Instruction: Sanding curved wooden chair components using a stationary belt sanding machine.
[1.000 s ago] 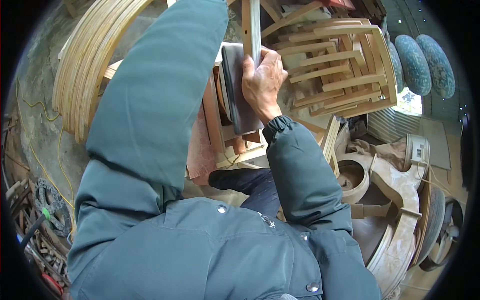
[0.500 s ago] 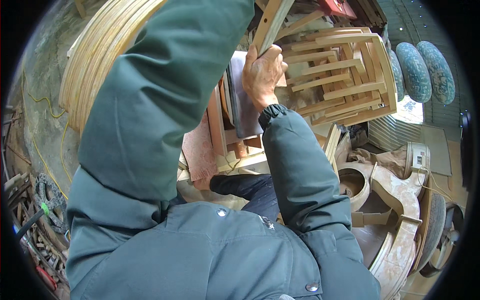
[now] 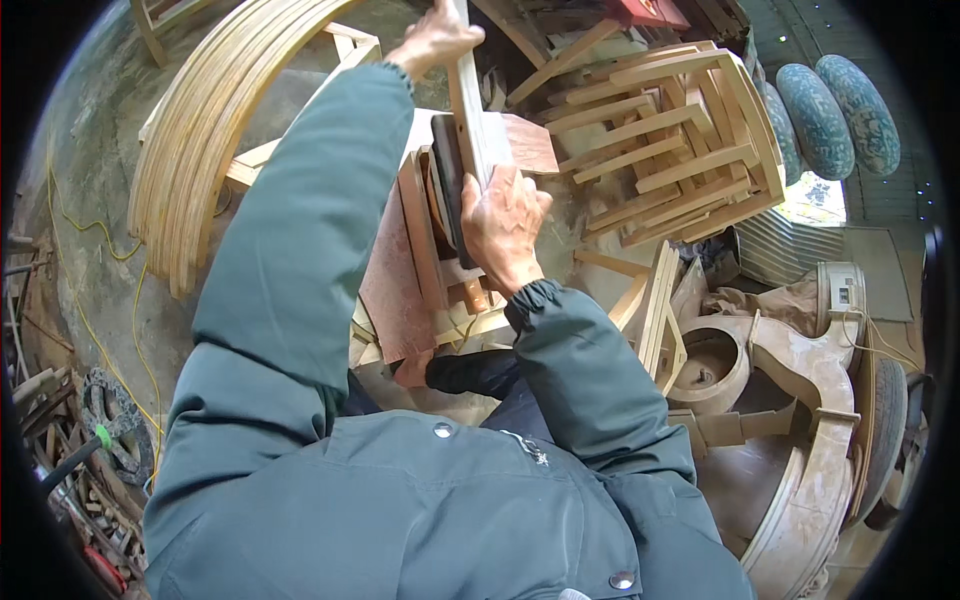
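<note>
A pale wooden bar (image 3: 466, 105) runs lengthwise in front of me, from the top edge down toward my right hand. Around its far part my left hand (image 3: 436, 40) is closed, arm stretched forward. My right hand (image 3: 505, 222) grips the near end, fingers wrapped over it. Beneath and beside the bar stands a wooden frame with a dark, flat-faced pad (image 3: 447, 175) and upright boards. A reddish-brown sheet (image 3: 395, 300) hangs at the frame's left, and a similar piece (image 3: 530, 143) shows right of the bar.
Curved wooden strips (image 3: 205, 130) are stacked at the left. Slatted wooden frames (image 3: 680, 150) pile up at the right. A large dusty machine (image 3: 820, 440) stands near my right side, with blue rolls (image 3: 815, 120) beyond. A yellow cord (image 3: 140, 330) crosses the floor; scraps lie lower left.
The bar has come down and nearer, over the dark pad. My right hand has moved down with it. My left hand, out of sight before, now shows on the bar as the left arm swung leftward.
</note>
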A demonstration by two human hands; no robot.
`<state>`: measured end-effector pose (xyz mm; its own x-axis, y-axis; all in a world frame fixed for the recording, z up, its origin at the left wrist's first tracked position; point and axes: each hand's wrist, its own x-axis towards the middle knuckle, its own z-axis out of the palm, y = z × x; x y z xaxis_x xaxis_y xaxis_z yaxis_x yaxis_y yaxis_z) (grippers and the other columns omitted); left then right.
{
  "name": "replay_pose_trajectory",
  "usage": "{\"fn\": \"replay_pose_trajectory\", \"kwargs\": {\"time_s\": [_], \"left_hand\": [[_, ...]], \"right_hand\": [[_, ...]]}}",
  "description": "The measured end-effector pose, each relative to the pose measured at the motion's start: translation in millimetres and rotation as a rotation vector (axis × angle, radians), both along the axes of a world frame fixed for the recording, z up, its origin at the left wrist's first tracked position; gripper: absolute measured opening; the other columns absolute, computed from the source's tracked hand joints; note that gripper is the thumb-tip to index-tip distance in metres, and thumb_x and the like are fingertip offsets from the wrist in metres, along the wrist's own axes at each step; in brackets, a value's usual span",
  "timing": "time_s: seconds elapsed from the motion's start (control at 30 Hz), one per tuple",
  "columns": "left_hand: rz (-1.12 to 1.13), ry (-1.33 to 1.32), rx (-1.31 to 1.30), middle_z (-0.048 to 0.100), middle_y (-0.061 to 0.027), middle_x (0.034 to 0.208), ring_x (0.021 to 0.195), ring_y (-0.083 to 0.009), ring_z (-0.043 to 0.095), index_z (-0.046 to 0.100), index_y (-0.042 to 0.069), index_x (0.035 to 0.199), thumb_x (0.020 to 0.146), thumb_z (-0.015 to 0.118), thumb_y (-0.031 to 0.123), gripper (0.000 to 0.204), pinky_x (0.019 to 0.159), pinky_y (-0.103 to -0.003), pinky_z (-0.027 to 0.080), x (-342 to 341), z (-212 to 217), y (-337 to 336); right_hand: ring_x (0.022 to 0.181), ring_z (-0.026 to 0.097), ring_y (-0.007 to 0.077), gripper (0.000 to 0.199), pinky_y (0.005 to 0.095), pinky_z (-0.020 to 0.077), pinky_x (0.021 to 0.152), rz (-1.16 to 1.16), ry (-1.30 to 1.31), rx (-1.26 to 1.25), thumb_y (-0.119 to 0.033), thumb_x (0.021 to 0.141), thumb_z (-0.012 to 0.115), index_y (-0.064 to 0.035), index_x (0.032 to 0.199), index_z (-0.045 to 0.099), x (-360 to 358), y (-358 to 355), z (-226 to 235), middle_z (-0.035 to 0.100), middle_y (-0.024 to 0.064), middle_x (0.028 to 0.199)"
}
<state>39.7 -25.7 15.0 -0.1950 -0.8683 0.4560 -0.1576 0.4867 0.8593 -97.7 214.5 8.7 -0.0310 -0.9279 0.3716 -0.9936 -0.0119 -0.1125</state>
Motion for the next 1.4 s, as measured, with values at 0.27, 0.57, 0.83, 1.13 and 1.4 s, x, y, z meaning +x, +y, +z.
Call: {"fn": "replay_pose_trajectory", "kwargs": {"time_s": [0.27, 0.57, 0.83, 1.13, 1.4], "left_hand": [[0.174, -0.383, 0.026, -0.011, -0.0218, 0.177, 0.163, -0.0400, -0.011, -0.001, 0.004, 0.169, 0.086, 0.064, 0.041, 0.112, 0.131, -0.057, 0.000, -35.4, -20.1, -15.7], [0.297, -0.782, 0.092, 0.002, -0.0213, 0.178, 0.165, -0.0363, -0.008, 0.013, 0.010, 0.171, 0.093, 0.053, 0.044, 0.094, 0.128, -0.062, -0.008, -66.9, -1.8, 68.9], [0.106, -0.957, 0.128, 0.001, -0.0294, 0.175, 0.163, -0.0419, -0.013, 0.014, -0.006, 0.166, 0.093, 0.052, 0.045, 0.097, 0.127, -0.063, -0.012, -94.7, 10.9, 227.5], [0.069, -0.694, 0.153, 0.005, -0.0388, 0.170, 0.161, -0.0499, -0.008, 0.017, -0.011, 0.163, 0.086, 0.066, 0.043, 0.105, 0.125, -0.069, -0.004, -110.0, -3.7, 402.6], [0.068, -0.455, 0.193, -0.002, -0.0432, 0.167, 0.159, -0.0547, -0.003, 0.011, -0.008, 0.165, 0.090, 0.074, 0.047, 0.112, 0.123, -0.072, 0.005, -103.0, -22.1, 431.2]], "right_hand": [[0.090, 0.063, 0.0399, 0.035, 0.0503, 0.0411, 0.083, 0.018, 0.015, 0.062, -0.035, 0.098, 0.067, -0.0042, 0.110, 0.055, -24.7, 59.4, 7.2, 0.066, 0.0204, 0.090], [0.090, 0.062, 0.0363, 0.035, 0.0487, 0.0405, 0.082, 0.027, 0.116, 0.190, -0.030, 0.093, 0.074, -0.0050, 0.108, 0.055, -53.6, 173.0, 50.2, 0.064, 0.0157, 0.092], [0.092, 0.062, 0.0376, 0.035, 0.0474, 0.0408, 0.086, -0.025, 0.028, 0.396, -0.025, 0.090, 0.078, -0.0057, 0.109, 0.057, -86.7, 319.4, 98.8, 0.064, 0.0164, 0.094], [0.091, 0.069, 0.0463, 0.040, 0.0507, 0.0540, 0.079, -0.404, -0.418, 0.753, -0.018, 0.093, 0.076, -0.0064, 0.124, 0.054, -115.4, 480.8, 142.3, 0.070, 0.0216, 0.102], [0.092, 0.071, 0.0474, 0.057, 0.0520, 0.0559, 0.079, -0.278, -0.441, 0.677, -0.016, 0.094, 0.067, -0.0102, 0.147, 0.047, -118.7, 445.9, 152.2, 0.073, 0.0249, 0.105]]}}
